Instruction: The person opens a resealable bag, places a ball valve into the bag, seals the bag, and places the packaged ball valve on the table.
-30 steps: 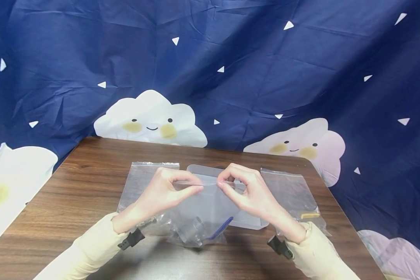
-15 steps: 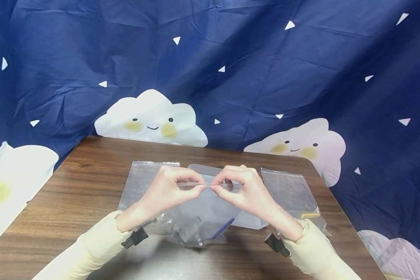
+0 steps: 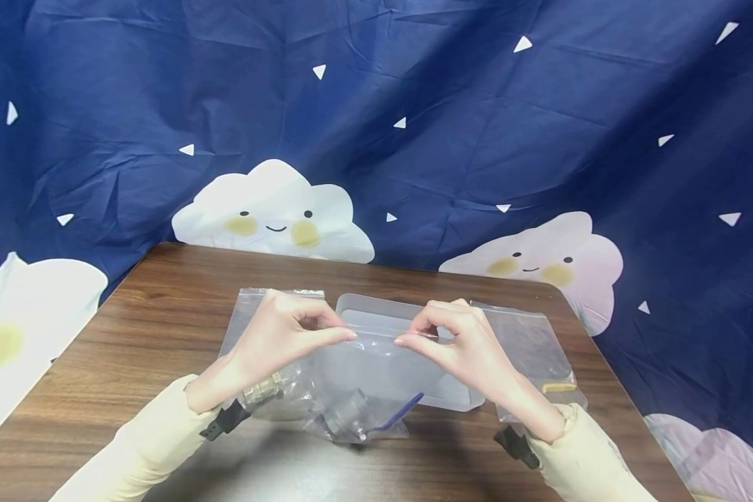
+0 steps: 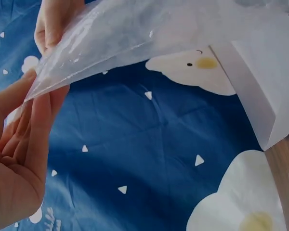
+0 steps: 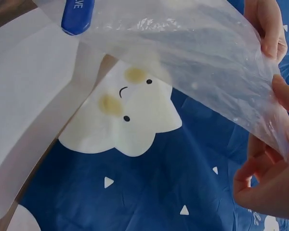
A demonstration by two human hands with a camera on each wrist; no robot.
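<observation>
Between my two hands hangs a clear zip-lock bag. My left hand pinches its top edge on the left, thumb against fingers. At the right end of that edge, my right hand pinches the plastic the same way. Low in the bag sits a grey metal valve with a blue handle. In the right wrist view, the blue handle bears white letters. The left wrist view has the bag's plastic stretched from the thumb and fingers. Whether the zip is sealed, I cannot tell.
Behind the held bag lies a white tray. To its left is another clear bag by a brass fitting, partly behind my left wrist. On the right lies a third bag with a yellow piece. All are on a wooden table.
My hands first came together at the middle of the bag's top edge, fingertips almost touching. Now they have moved apart along it, left hand leftward and right hand rightward.
</observation>
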